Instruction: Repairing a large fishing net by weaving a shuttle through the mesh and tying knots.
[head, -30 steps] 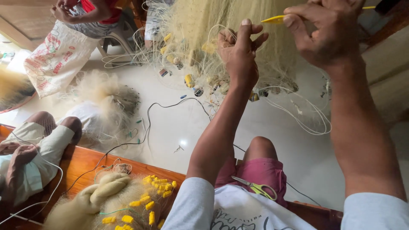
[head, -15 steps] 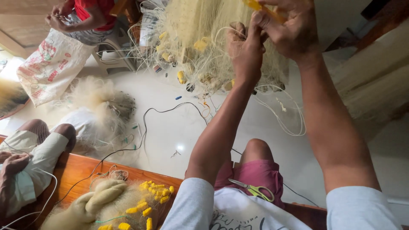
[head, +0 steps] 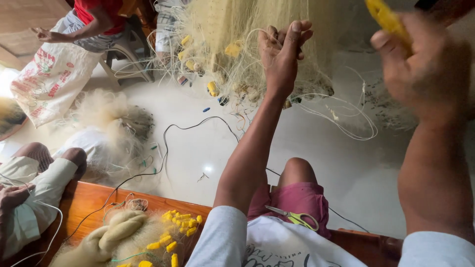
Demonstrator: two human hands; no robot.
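A pale yellow fishing net [head: 232, 34] with small yellow floats hangs in front of me. My left hand [head: 283, 54] is raised and pinches the net's cord and mesh between its fingers. My right hand [head: 425, 69], blurred and close to the camera, grips a yellow netting needle [head: 388, 20] at the upper right, apart from the left hand. Green-handled scissors [head: 294, 216] lie on my lap.
A bundled net with yellow floats [head: 148, 237] lies on a wooden bench [head: 94, 198] at lower left. Another person's sleeve and knees [head: 39, 183] are at the left. A seated person in red [head: 94, 20] and a printed sack [head: 47, 81] are at the back. White cords [head: 341, 118] trail on the floor.
My right hand has pulled away to the right from my left hand, taking the yellow needle with it. The view has moved closer to the net.
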